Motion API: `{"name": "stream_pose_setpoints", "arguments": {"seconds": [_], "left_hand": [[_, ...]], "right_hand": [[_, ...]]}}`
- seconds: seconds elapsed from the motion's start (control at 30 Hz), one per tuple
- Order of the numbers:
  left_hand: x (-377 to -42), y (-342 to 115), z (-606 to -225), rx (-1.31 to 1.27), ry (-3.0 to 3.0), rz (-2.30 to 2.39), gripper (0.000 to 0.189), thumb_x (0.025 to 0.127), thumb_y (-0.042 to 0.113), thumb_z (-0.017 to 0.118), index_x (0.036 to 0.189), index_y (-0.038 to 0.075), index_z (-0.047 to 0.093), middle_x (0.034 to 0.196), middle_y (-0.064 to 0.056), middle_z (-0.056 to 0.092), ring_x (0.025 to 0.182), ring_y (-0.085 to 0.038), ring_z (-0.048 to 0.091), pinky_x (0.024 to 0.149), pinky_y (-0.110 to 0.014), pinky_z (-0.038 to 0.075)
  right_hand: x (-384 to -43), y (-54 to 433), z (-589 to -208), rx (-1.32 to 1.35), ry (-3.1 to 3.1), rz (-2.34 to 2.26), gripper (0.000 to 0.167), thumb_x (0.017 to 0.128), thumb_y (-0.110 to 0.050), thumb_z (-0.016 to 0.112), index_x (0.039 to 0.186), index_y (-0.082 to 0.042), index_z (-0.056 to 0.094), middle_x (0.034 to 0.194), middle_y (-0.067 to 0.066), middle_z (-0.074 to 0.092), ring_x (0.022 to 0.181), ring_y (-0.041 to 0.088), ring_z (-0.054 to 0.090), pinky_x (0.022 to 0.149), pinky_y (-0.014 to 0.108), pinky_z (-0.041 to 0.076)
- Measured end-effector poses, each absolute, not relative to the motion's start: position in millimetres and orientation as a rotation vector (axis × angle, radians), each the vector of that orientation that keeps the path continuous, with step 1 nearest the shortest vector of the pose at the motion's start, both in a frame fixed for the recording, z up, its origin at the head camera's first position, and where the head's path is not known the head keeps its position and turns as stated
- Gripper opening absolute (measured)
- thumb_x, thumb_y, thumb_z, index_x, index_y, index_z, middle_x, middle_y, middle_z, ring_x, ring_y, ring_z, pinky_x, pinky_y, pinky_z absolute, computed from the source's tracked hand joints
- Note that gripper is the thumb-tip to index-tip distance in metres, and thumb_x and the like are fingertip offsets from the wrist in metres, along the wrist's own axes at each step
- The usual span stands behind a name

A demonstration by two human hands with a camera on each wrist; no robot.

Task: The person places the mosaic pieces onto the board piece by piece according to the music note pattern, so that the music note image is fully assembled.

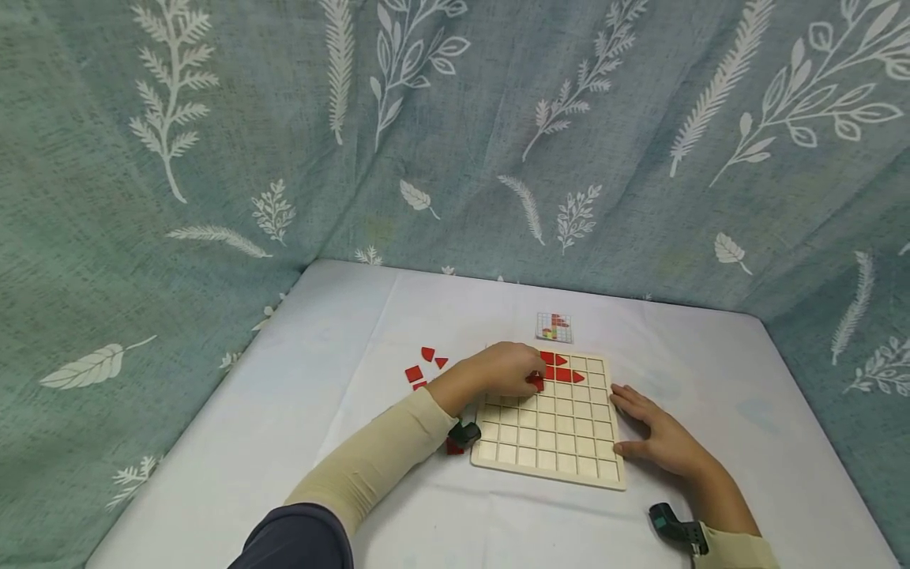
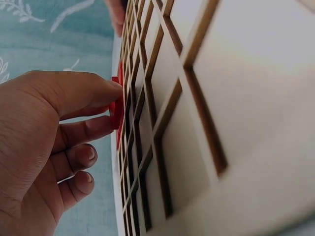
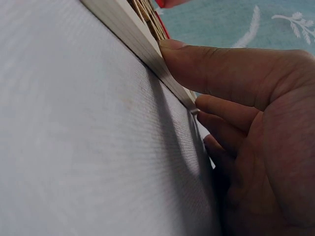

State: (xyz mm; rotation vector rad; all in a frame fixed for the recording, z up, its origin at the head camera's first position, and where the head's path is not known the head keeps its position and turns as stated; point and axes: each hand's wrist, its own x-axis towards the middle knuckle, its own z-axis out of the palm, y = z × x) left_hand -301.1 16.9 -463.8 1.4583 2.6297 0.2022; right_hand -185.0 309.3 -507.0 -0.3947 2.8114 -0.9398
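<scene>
My left hand (image 1: 508, 369) reaches over the pale wooden grid board (image 1: 547, 472) and pinches a small red tile (image 1: 536, 383) between thumb and finger. In the left wrist view that red tile (image 2: 116, 105) is right at the board's surface, its exact shape mostly covered by the fingertips. Beside it, red squares (image 1: 563, 374) and red triangles (image 1: 579, 377) form two rows in the board's upper cells. On the board's right side, my right hand (image 1: 657, 435) rests with thumb and fingertips against the edge (image 3: 142, 46), fingers fairly straight.
Left of the board lie several loose red tiles, among them a quarter-round (image 1: 427, 354), a triangle (image 1: 441, 363) and a square (image 1: 414, 374). Another red tile (image 1: 455, 447) is partly hidden by the left wrist camera. A small pattern card (image 1: 554, 327) lies behind the board.
</scene>
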Motion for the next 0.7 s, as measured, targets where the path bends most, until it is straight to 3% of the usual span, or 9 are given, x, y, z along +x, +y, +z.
{"name": "stream_pose_setpoints", "arguments": {"seconds": [0.7], "left_hand": [[-302,42,-466,1.516,2.597,0.14,0.014,0.088,0.027,0.068,0.1,0.021,0.071,0.084,0.01,0.053,0.073,-0.008,0.046,0.062,-0.024,0.038]], "right_hand": [[-186,311,-505,-0.388,2.827,-0.939,0.093,0.071,-0.04,0.083,0.146,-0.004,0.042,0.156,0.01,0.029,0.144,0.037,0.016,0.107,0.065,0.014]]}}
